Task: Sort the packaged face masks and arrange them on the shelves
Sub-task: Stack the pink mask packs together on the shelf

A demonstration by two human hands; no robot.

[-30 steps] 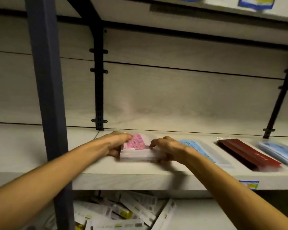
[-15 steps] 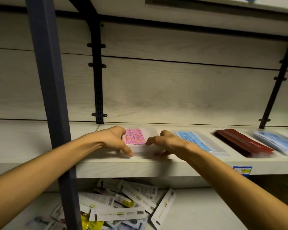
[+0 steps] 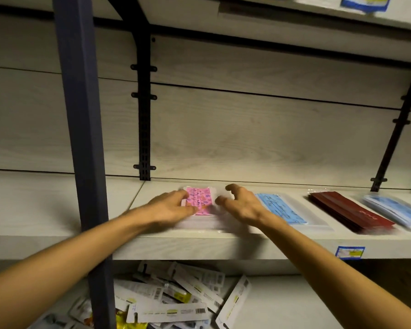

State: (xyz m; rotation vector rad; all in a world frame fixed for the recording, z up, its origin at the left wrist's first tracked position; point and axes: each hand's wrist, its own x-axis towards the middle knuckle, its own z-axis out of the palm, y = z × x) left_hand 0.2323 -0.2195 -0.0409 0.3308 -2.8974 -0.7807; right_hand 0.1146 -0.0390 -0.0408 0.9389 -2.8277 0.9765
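Two hands meet at frame centre: left hand (image 3: 170, 206) rests fingers on the pink mask pack (image 3: 199, 202) on the shelf (image 3: 223, 248); right hand (image 3: 241, 204) hovers beside it, fingers loosely spread, holding nothing.

Pink patterned mask pack (image 3: 201, 203) flat on shelf (image 3: 199, 248), in clear wrapper. Left hand (image 3: 169, 206) rests on pack's left edge, fingers laid over it. Right hand (image 3: 241, 204) just beside pack's right side, fingers loosely curled, holding nothing (contact unclear, motion blur). Further right along shelf: blue mask pack (image 3: 280, 208), dark red mask stack (image 3: 349, 211), light blue mask pack (image 3: 394, 207). Lower shelf: heap of carded packages (image 3: 180, 298). Blue price tag (image 3: 349, 252) on shelf front. Dark upright post (image 3: 81, 129) at left.
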